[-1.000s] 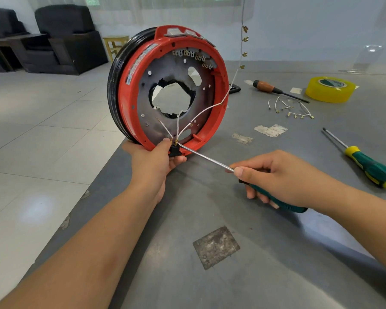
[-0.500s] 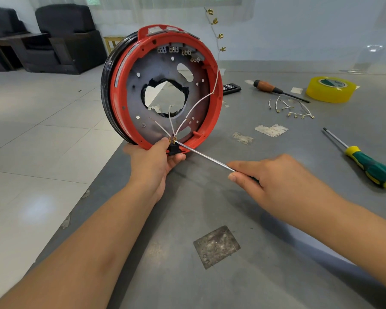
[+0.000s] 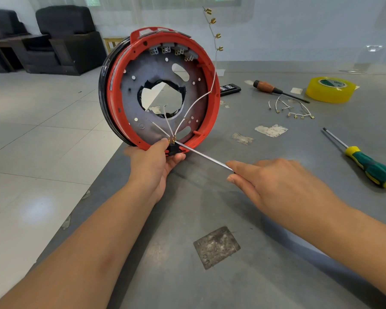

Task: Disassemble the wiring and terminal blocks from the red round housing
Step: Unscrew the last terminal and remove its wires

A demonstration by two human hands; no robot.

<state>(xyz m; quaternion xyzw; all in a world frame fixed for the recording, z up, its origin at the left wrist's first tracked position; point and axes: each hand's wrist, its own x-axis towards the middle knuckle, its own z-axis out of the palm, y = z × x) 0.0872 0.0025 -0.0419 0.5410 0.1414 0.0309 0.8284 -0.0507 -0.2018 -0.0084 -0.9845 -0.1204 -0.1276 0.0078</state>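
You're working in an improvised workshop corner of an office-like lounge. Your grey table [image 3: 276,275] carries screwdrivers [image 3: 370,166], tape [image 3: 330,89] and loose wires [image 3: 299,111]. Black armchairs [image 3: 65,39] stand behind on the tiled floor [image 3: 31,152].

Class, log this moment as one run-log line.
left hand grips small black terminal block at red round housing rim | right hand holds thin steel screwdriver shaft, tip at terminals
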